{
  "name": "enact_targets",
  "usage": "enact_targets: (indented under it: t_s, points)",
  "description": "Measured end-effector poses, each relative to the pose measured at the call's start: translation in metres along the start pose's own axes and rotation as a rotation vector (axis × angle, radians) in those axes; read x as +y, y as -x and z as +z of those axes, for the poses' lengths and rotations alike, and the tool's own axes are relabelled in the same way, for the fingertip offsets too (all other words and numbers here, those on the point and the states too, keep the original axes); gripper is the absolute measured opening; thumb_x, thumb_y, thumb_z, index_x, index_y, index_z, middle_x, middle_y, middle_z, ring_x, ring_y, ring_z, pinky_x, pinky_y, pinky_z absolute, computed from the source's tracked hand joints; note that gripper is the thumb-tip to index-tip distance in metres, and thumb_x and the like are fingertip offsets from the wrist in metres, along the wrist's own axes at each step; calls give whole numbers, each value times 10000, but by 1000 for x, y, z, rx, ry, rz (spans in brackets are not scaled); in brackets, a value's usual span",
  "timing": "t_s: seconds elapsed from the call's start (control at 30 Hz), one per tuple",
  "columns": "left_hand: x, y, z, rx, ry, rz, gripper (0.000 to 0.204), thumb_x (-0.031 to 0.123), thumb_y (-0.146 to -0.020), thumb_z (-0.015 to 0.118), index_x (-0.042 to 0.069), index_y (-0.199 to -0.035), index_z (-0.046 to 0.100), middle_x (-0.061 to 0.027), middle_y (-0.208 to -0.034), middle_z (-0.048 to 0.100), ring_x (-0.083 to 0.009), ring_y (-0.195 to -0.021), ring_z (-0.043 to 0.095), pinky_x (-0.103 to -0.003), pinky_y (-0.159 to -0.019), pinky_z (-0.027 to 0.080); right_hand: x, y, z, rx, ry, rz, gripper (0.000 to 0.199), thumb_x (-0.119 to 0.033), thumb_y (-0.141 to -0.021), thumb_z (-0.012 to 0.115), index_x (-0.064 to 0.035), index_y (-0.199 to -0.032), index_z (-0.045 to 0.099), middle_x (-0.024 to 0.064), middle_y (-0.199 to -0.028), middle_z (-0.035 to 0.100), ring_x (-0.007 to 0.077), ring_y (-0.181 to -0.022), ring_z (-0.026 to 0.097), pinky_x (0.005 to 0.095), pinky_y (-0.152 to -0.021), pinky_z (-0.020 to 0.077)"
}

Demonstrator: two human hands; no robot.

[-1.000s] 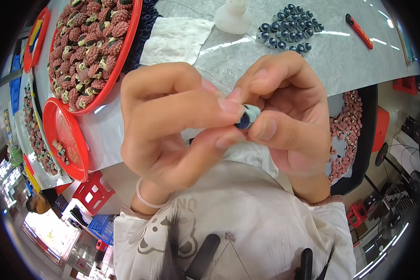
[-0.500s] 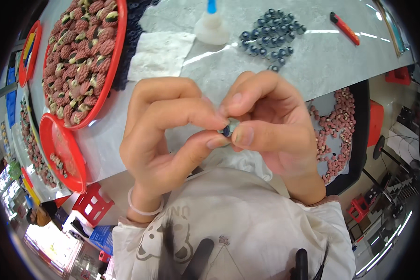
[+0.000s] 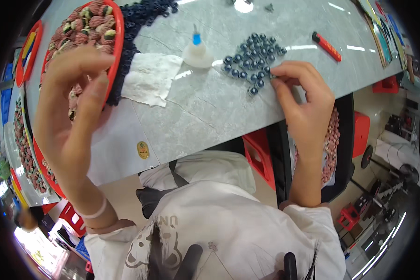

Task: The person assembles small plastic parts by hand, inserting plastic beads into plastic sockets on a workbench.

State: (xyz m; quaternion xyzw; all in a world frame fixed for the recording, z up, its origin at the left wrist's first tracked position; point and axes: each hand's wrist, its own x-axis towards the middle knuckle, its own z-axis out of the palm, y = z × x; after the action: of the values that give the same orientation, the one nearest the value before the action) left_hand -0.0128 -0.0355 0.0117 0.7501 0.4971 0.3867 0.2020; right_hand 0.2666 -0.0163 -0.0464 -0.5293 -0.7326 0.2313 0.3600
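My right hand (image 3: 308,95) is at the right edge of a cluster of round, shiny dark blue beads (image 3: 254,56) on the grey table. Its thumb and forefinger pinch one small bead at the cluster's edge, which the fingertips partly cover. Blurred by motion, my left hand (image 3: 67,107) hangs over the near side of a large red tray (image 3: 118,42). Thumb and fingers are curved and apart, with nothing visible between them. Pink, ridged pieces with cream and black parts (image 3: 81,28) fill the tray.
Beside the tray lie many small dark blue pieces (image 3: 126,51) and a white cloth (image 3: 149,79). A squeeze bottle with a blue-based needle tip (image 3: 197,53) stands mid-table. Farther right is a red cutter (image 3: 326,46). A black bin of pink pieces (image 3: 343,140) sits beyond the table edge.
My hands have parted from the small blue piece they held together. The left has moved left to the red tray, the right outward to the bead cluster. The view has shifted slightly.
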Motion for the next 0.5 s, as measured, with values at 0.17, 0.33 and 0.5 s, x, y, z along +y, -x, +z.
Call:
enact_targets:
  t_s: [0.17,0.33,0.5]
  points:
    - [-22,-48,-15,-112,-249,37,135,27,-789,510,-2,-913,554,-51,-933,534,-105,-860,508,-228,-745,370,-4,0,-3,-54,-170,97,207,120,-677,551,49,-872,551,71,-839,560,124,-745,569,217,-691,452]
    - [-34,-77,13,-261,-447,155,86,66,-745,559,31,-824,561,-36,-806,542,-157,-757,520,-259,-656,386,-2,-8,-26,43,-381,216,195,113,-724,522,70,-913,528,107,-881,563,157,-772,584,250,-678,476]
    - [-41,-78,26,-263,-628,324,63,76,-703,577,49,-757,558,-37,-745,536,-202,-706,506,-295,-656,391,5,-24,-37,119,-364,208,137,52,-753,527,56,-887,549,98,-833,585,146,-718,578,249,-649,472]
